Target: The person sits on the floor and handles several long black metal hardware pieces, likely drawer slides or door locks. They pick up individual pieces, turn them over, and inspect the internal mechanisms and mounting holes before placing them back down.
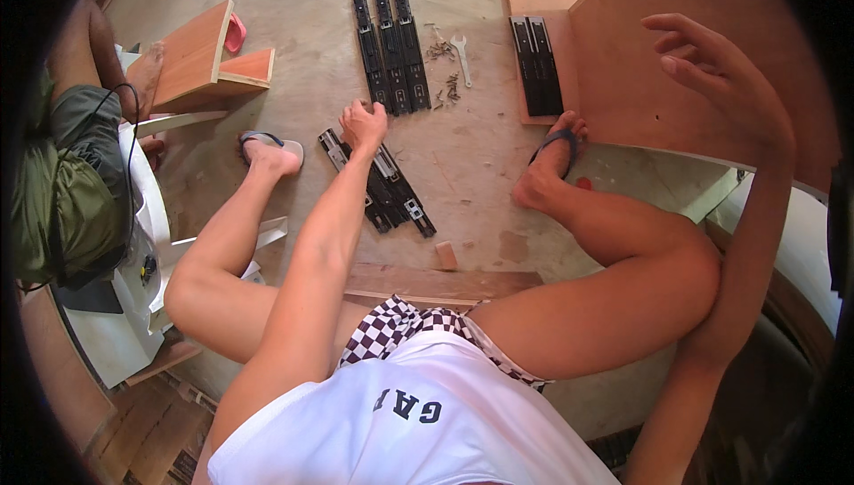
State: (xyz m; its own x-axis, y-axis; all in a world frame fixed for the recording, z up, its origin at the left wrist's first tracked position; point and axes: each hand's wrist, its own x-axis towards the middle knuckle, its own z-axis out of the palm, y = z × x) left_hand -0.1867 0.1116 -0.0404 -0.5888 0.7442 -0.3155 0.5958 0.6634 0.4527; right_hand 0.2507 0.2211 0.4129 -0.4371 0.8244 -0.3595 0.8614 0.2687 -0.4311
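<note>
My left hand [363, 127] reaches forward with its fingers curled closed; what they hold, if anything, is hidden. It is over the far end of a small group of black and silver drawer slides [391, 190] lying aslant on the floor. Just beyond it, three long black drawer slides [389, 45] lie side by side. My right hand [698, 58] is raised at the right with loosely bent, parted fingers and nothing in it. It hangs in front of a reddish-brown wooden panel [640, 103]. More black drawer slides [537, 63] rest on a board beside that panel.
A wrench [462, 60] and several scattered screws [453, 87] lie right of the long slides. A wood scrap [446, 256] is near my seat. At the left, another person sits by a small wooden assembly [191, 58] and a white plastic chair [147, 192].
</note>
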